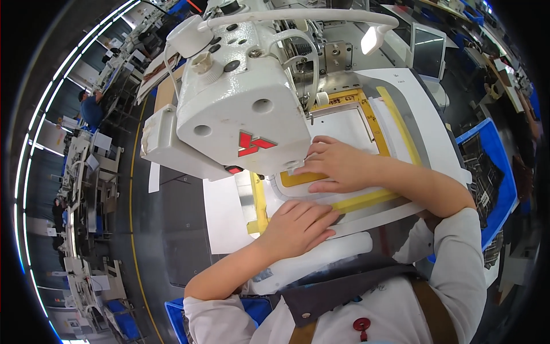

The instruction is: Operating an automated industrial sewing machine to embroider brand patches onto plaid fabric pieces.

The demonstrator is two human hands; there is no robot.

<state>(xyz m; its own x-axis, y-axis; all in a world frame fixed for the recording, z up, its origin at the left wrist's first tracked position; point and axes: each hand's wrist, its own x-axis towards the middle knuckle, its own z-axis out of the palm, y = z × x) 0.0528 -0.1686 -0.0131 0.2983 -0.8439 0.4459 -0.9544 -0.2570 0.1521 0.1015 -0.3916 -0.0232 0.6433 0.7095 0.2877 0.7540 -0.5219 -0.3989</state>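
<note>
A white industrial sewing machine head [229,103] overhangs a template frame with yellow edging [404,126] and an inner yellow plate [382,149]. My right hand [338,166] lies over the inner plate just right of the head, fingers apart and slightly bent, fingertips partly over a pale piece too small to make out. My left hand [298,229] rests on the frame's front edge, below my right hand, fingers apart and lightly curved. Neither hand visibly grips anything. The needle area behind my right hand is mostly hidden.
Blue bins [492,235] with dark patterned fabric stand at the right; another [255,309] is low at the left. A screen [427,51] is at the back right. Left, beyond a yellow floor line [132,229], machines line the aisle and a co-worker in blue [90,109] works.
</note>
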